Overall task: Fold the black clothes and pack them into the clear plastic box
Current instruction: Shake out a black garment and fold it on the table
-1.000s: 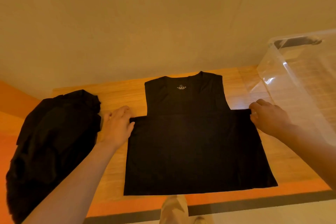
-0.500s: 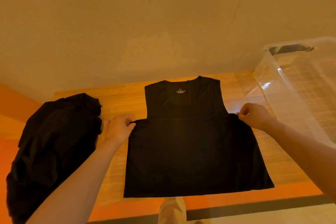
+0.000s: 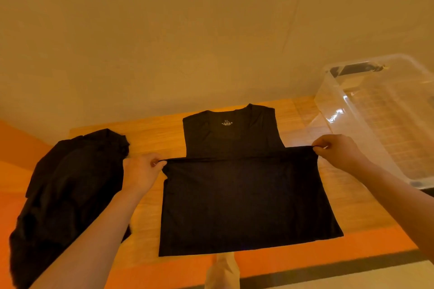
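- Head view, garment: a black tank top (image 3: 244, 199) lies flat on the wooden tabletop (image 3: 155, 129), neck end toward the wall, size label showing inside the collar. Its lower part appears doubled up over the body, the upper edge of that layer running straight across below the armholes.
- Head view, hands: the left hand (image 3: 141, 175) pinches the left end of that edge; the right hand (image 3: 338, 152) pinches the right end. Both are closed on cloth, and the edge looks taut between them.
- Head view, other items: a loose pile of black clothes (image 3: 68, 197) sits on the left of the tabletop, just beside the left hand. The clear plastic box (image 3: 385, 124) stands to the right, near the right hand; no garment is seen inside it.
- Risk, uneven pull: if one hand leads, the fold is likely to skew and the hem to run crooked.
- Risk, thin cloth: a light pinch may slip, dropping one corner and creasing the layer.
- Risk, crowding: the left forearm passes close over the pile and could drag it; the right elbow could knock the box.
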Demonstrator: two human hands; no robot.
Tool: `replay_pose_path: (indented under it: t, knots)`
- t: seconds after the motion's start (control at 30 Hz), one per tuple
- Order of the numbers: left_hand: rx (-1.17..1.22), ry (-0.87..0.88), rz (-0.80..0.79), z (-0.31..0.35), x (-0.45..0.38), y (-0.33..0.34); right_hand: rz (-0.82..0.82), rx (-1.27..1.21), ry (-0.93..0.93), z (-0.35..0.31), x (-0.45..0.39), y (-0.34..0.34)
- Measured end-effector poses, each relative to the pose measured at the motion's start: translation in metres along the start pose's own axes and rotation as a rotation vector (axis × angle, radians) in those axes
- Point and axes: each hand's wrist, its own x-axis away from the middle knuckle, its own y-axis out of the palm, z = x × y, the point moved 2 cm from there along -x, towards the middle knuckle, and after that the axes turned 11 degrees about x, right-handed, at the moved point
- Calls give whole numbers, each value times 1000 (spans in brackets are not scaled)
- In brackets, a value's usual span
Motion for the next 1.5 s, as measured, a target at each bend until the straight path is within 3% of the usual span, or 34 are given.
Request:
replay_pose_path:
  t: [0.27, 0.57, 0.8, 0.93, 1.07, 1.23, 1.33, 1.5]
  knots:
    - [155, 117, 102, 35, 25, -49, 149, -158, -75, -3, 38, -34]
    - [293, 4, 115, 74, -36, -90, 281, -281, -142, -50, -11, -86]
    - [204, -14, 88, 39, -152, -19, 231, -231, 2, -63, -129, -42]
    - [92, -47, 138, 18, -175, 32, 237, -195, 76, -57, -155, 5]
    - [-56, 99, 220, 22, -156, 63, 406, 1, -128, -59, -140, 44]
    - [-232, 437, -60, 54, -114, 97, 295, 202, -295, -81, -109, 74]
    - [-324, 350, -196, 52, -107, 113, 167, 362, -321, -85, -107, 88]
    - [-416, 190, -175, 36, -108, 113, 90, 447, -180, -59, -113, 92]
